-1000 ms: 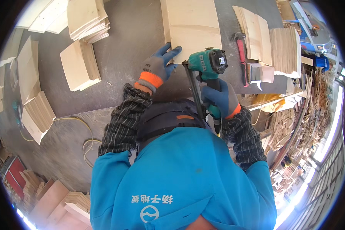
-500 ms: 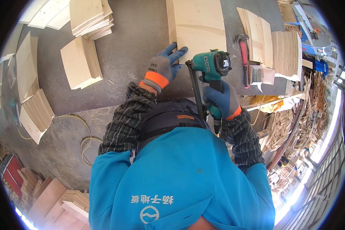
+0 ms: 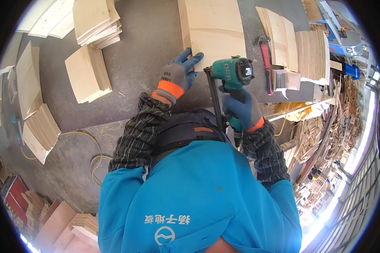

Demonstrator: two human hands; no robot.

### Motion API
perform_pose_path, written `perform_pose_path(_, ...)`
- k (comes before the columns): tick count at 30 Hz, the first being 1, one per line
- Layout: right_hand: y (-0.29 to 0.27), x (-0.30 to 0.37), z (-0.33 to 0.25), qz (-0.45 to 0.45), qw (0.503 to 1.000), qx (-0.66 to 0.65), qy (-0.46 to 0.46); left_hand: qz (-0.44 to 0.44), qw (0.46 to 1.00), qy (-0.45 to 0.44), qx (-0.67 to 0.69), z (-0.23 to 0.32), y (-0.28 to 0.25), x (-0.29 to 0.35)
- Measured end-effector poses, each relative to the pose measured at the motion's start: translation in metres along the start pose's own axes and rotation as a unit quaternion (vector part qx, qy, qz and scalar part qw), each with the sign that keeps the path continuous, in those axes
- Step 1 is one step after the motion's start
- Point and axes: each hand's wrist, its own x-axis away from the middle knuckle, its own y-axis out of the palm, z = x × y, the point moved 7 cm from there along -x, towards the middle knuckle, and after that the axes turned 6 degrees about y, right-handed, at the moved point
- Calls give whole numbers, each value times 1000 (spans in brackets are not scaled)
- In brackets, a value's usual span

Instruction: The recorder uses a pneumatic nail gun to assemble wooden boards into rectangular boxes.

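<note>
My right hand (image 3: 243,107), in a blue-grey glove with an orange cuff, is wrapped round the handle of a teal and black nail gun (image 3: 226,69). Its long dark magazine slants down toward my waist, and its nose is at the near end of a pale wooden box (image 3: 217,36). My left hand (image 3: 178,71), gloved alike, grips the box's near left corner, the fingers spread over the edge and top. Some fingertips are hidden by the wood. Whether the nose touches the wood, I cannot tell.
Stacks of thin boards (image 3: 88,74) lie left on the dark table (image 3: 139,46), with more board stacks (image 3: 312,55) at the right. A red-handled hammer (image 3: 266,63) rests right of the box. A yellow hose (image 3: 98,147) curls on the floor; wood scraps (image 3: 310,135) are piled at right.
The table and everything on it sit slightly further left in the picture. Both hands keep their hold, and the nail gun stays at the box's near end.
</note>
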Motion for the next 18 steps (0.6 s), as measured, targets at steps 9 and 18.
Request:
perform_pose_path(9, -29, 2, 7, 25, 999, 27, -24, -5, 1000, -18, 22, 1, 1, -1)
perform_pose_path(18, -37, -3, 15, 27, 999, -26, -6, 4, 1000, -5, 20, 3, 1, -2)
